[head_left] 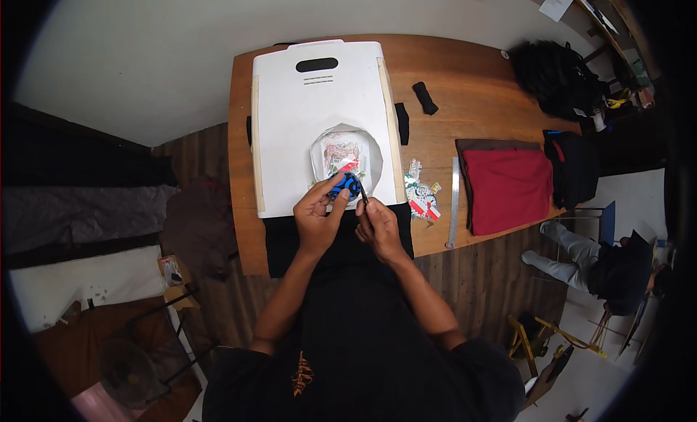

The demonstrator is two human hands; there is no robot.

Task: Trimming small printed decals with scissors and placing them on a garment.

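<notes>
Between the fingers of my left hand (319, 220) is a small rounded piece with a blue and black pattern (344, 187). My right hand (380, 232) is closed on a slim dark tool (362, 190), its tip against the right edge of the patterned piece; whether it is tweezers or a small cutter I cannot make out. Both hands are above the near end of a white board (287, 132) with a handle slot. Just beyond my fingers, a round white bowl-like recess (376, 157) in the board holds pale, red and green printed scraps (341, 150).
More cut scraps (421, 197) lie on the wooden table (443, 81), beside a metal ruler (454, 197). Folded red cloth (504, 190) and black cloth (571, 168) are farther right. A rolled black cloth (425, 98) lies behind. Another person (610, 273) is at the far right.
</notes>
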